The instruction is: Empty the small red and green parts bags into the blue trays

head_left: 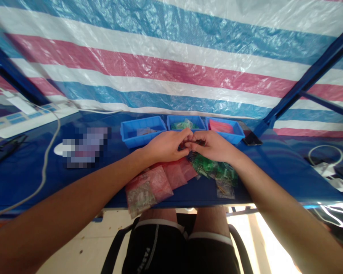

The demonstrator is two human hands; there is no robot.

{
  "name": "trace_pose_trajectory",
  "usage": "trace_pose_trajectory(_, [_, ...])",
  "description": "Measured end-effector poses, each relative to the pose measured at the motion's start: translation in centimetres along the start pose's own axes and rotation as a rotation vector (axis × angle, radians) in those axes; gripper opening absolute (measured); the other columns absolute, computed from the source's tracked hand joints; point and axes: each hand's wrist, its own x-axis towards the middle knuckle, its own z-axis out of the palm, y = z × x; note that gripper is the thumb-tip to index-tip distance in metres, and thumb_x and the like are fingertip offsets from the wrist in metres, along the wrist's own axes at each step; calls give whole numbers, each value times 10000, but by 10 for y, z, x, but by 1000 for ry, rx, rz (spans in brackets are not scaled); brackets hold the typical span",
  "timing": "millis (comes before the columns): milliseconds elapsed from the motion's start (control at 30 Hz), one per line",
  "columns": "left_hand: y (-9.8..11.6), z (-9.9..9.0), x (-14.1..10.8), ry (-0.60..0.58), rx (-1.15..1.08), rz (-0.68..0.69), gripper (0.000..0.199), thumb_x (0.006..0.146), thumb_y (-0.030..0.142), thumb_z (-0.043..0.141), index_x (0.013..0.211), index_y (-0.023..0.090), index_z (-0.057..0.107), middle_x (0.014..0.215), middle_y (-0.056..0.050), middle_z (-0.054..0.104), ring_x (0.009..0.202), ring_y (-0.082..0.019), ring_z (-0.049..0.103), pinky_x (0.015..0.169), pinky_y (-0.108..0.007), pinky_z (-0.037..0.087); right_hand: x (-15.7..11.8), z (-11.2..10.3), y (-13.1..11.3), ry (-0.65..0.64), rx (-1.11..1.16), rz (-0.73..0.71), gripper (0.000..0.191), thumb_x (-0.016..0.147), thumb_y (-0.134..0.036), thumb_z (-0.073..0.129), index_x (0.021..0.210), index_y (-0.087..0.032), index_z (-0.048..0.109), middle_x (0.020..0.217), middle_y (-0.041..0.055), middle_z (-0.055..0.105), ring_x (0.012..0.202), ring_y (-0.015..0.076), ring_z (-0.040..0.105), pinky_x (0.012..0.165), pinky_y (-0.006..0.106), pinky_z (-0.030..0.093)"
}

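My left hand [170,145] and my right hand [213,145] meet fingertip to fingertip above the blue table, just before the middle tray. Both have curled, pinching fingers; what lies between them is too small or hidden to name. Below my left hand are pink plastic bags [160,182] and a clear bag of small parts [142,198] on top of them. A pile of green packets [207,166] lies under my right hand, with a small clear bag [225,189] in front of it.
Three blue trays stand behind my hands: the left one [128,141] holds clear bags, the middle one [169,122] green packets, the right one [240,136] pink bags. A dark phone [252,137] lies right. A white cable [45,167] crosses the table's left side.
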Motion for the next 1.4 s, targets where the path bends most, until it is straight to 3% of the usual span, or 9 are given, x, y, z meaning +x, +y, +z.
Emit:
trace_pose_trajectory(667, [0,0,0,-21,4,-1,257,975,356,631,1187,237,545,937,-21,753,744,-224,722,633,-310,425,0,-1,1,-37,-14,-16,264,977,-462,706,892,-231,803,788,26,748,769,243,664,689,350,488])
trace_pose_trajectory(833, [-1,1,0,0,16,7,240,987,352,628,1182,236,550,956,-24,760,830,-245,752,665,-313,449,1,0,7,-16,-7,-4,320,980,-496,699,838,-217,767,779,21,728,757,231,653,673,336,480])
trace_pose_trajectory(1100, [-3,0,0,185,-108,18,520,1024,363,664,1502,236,502,1129,-47,765,805,-186,745,743,-295,553,5,-3,6,66,280,106,424,952,-625,737,907,-203,745,761,32,740,681,196,676,624,308,509])
trace_pose_trajectory(1200, [-4,0,2,291,-133,93,568,992,365,733,1505,232,528,1314,-117,702,1055,-237,741,861,-344,612,7,-4,4,163,422,149,459,902,-665,783,861,-209,744,738,25,734,624,167,648,599,295,515])
trace_pose_trajectory(1300, [-5,-2,4,372,-117,192,608,940,333,806,1484,230,555,1480,-162,595,1367,-312,617,1064,-450,597,8,-3,3,217,623,246,448,841,-633,857,827,-195,768,764,41,751,620,150,638,538,266,478])
trace_pose_trajectory(1400, [-6,-3,6,431,-92,262,541,947,291,806,1444,241,599,1499,-160,588,1382,-308,604,1161,-509,547,9,-1,3,239,816,339,388,761,-528,940,838,-181,784,848,64,783,663,148,664,485,229,434])
